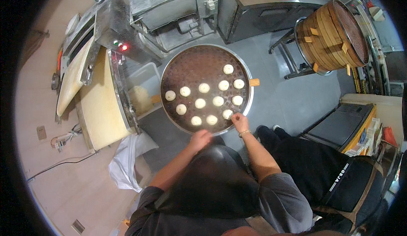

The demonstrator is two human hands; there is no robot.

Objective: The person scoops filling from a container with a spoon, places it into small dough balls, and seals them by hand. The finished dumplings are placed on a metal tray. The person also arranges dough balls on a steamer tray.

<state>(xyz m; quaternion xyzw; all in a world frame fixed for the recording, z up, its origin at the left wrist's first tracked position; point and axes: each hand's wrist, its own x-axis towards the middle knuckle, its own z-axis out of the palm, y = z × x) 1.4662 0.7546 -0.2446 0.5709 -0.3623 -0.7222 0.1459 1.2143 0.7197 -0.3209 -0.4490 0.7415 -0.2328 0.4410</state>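
Observation:
Before me is a round steamer tray (194, 62) with a dark perforated liner and a metal rim, on which several round white buns (204, 87) lie apart. At its near right edge, my right hand (240, 123) has its fingertips bunched against one bun (227, 114); whether they grip it I cannot tell. My left hand (201, 138) is blurred at the near rim, close to another bun (211, 120), its fingers too smeared to read. Wooden handles (254, 82) stick out at the tray's sides.
On the left stands a dough sheeter (101, 105) with cream belts and a lit red button. A plastic bin (143, 73) sits beside it. Stacked bamboo steamers (324, 38) rest on a wheeled stand at right. A co-worker in black (305, 159) is close on my right.

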